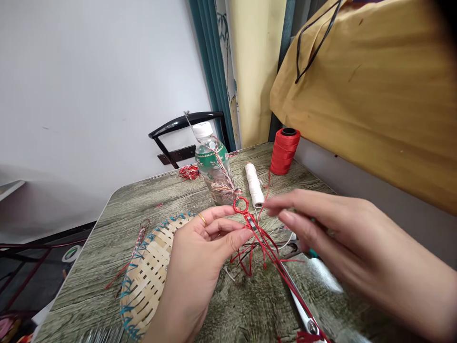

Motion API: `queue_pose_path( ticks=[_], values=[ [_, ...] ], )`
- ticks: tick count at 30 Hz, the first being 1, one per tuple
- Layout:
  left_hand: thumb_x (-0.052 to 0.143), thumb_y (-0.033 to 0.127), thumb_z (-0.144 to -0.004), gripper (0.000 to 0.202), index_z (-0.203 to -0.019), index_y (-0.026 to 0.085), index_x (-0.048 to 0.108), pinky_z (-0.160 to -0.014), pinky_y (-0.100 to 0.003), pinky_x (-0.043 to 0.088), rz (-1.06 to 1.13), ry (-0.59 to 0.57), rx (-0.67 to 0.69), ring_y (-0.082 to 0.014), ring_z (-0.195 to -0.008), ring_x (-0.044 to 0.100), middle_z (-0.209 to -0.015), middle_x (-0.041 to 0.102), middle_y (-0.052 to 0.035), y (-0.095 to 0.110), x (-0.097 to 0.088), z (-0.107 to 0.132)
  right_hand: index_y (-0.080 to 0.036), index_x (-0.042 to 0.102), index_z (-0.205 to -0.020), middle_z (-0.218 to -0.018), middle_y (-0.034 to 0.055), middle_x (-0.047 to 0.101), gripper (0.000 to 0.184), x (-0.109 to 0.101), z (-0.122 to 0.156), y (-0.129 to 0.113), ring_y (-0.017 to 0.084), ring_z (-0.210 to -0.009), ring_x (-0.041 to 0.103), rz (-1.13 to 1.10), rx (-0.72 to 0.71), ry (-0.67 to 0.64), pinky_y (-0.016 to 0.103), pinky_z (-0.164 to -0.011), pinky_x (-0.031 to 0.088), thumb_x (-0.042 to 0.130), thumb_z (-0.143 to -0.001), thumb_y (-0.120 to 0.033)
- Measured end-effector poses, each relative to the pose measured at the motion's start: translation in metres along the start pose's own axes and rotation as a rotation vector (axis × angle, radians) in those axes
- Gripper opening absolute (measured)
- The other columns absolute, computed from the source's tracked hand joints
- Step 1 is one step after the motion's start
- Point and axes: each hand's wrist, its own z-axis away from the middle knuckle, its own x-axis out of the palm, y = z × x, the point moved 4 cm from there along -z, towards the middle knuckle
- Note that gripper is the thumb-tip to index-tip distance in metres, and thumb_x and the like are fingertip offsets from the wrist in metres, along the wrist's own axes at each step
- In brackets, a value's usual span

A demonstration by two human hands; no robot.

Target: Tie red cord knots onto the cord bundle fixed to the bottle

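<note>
My left hand (210,247) pinches a red cord piece with a small wrapped ring (241,205) at its top, held above the table. Below the ring, a short grey section (252,222) shows among the cords, and several loose red cords (274,259) trail down to the right. To the right of the piece, my right hand (332,238) has its fingers stretched forward and slightly apart, with nothing visible between them. Metal scissors (300,305) lie beneath the trailing cords, and a grey tool head (293,247) is partly hidden by my right hand.
A plastic bottle (210,162) with braided cord around it stands behind my left hand. Nearby are a white thread spool (254,185) and a red thread spool (285,151). A woven bamboo tray (150,276) edged in blue lies left. Red-and-white yarn (189,172) sits near the back edge.
</note>
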Motion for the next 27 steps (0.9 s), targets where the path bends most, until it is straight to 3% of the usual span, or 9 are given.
queue_pose_path(
  ticks=[3, 7, 13, 20, 27],
  values=[
    [0.075, 0.018, -0.060, 0.034, -0.090, 0.017, 0.060, -0.061, -0.015, 0.046, 0.014, -0.007, 0.008, -0.0060, -0.060, 0.060, -0.064, 0.068, 0.0035, 0.001, 0.001, 0.001, -0.023, 0.050, -0.119, -0.097, 0.0016, 0.064, 0.033, 0.013, -0.009, 0.005, 0.011, -0.073, 0.058, -0.214, 0.066, -0.105, 0.020, -0.061, 0.044, 0.039, -0.089, -0.028],
    [0.074, 0.017, -0.062, 0.027, -0.086, 0.019, 0.062, -0.063, -0.015, 0.047, 0.034, -0.031, 0.003, -0.0059, -0.061, 0.061, -0.065, 0.068, 0.0041, 0.000, 0.001, 0.003, -0.024, 0.055, -0.113, -0.086, -0.0012, 0.064, 0.030, 0.032, -0.015, 0.014, 0.010, -0.071, 0.056, -0.482, 0.141, -0.349, 0.020, -0.061, 0.043, 0.040, -0.089, -0.032],
    [0.073, 0.016, -0.062, 0.013, -0.074, 0.018, 0.067, -0.060, -0.013, 0.045, 0.018, -0.039, -0.011, -0.0051, -0.062, 0.058, -0.066, 0.067, 0.0031, -0.006, 0.003, 0.005, -0.019, 0.065, -0.083, -0.074, -0.0020, 0.061, 0.018, 0.033, -0.019, 0.028, 0.010, -0.068, 0.051, -0.553, 0.165, -0.338, 0.020, -0.060, 0.039, 0.051, -0.083, -0.031],
    [0.069, 0.019, -0.067, 0.006, -0.066, 0.016, 0.064, -0.058, -0.016, 0.041, -0.049, -0.029, 0.002, -0.0066, -0.061, 0.053, -0.064, 0.062, 0.0030, -0.009, 0.004, 0.006, -0.014, 0.063, -0.078, -0.064, -0.0007, 0.052, 0.023, 0.035, -0.018, 0.032, 0.008, -0.058, 0.042, -0.611, 0.217, -0.409, 0.020, -0.052, 0.035, 0.050, -0.083, -0.032],
    [0.067, 0.022, -0.070, 0.005, -0.069, 0.018, 0.064, -0.067, -0.020, 0.040, -0.026, -0.044, 0.008, -0.0096, -0.070, 0.053, -0.070, 0.063, 0.0025, -0.010, 0.005, 0.007, -0.012, 0.063, -0.078, -0.063, 0.0001, 0.050, 0.026, 0.035, -0.017, 0.029, 0.007, -0.055, 0.040, -0.608, 0.247, -0.487, 0.019, -0.048, 0.032, 0.050, -0.083, -0.033]
  ],
)
